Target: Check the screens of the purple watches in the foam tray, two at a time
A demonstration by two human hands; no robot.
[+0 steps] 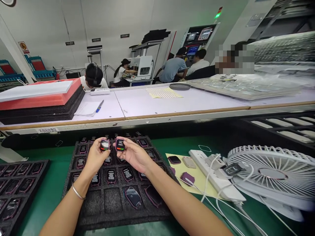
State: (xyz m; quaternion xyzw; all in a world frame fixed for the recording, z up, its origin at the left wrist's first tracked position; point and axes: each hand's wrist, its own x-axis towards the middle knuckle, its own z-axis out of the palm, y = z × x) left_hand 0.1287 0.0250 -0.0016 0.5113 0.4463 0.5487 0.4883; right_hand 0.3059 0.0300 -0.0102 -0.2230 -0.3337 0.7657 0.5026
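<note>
My left hand point(96, 154) is closed on a smartwatch point(104, 145) without a strap, its lit screen showing a red and green bar. In my right hand point(136, 154) is a second strapless smartwatch point(120, 145), its screen lit with text and a similar bar. Both watches are held side by side over a black foam tray point(94, 213). Purple-framed watches fill many of its pockets, most with white text on their screens. One watch point(133, 196) in the near row has a dark screen with what looks like film. Two pockets beside it hold nothing. My forearms hide part of the tray.
Another foam tray of watches point(18, 186) lies at the left. To the right are a yellow sheet with watch parts point(189, 177), a white power strip point(214, 173), cables and a white fan point(273, 173). A raised shelf point(137, 105) runs behind; several people work beyond it.
</note>
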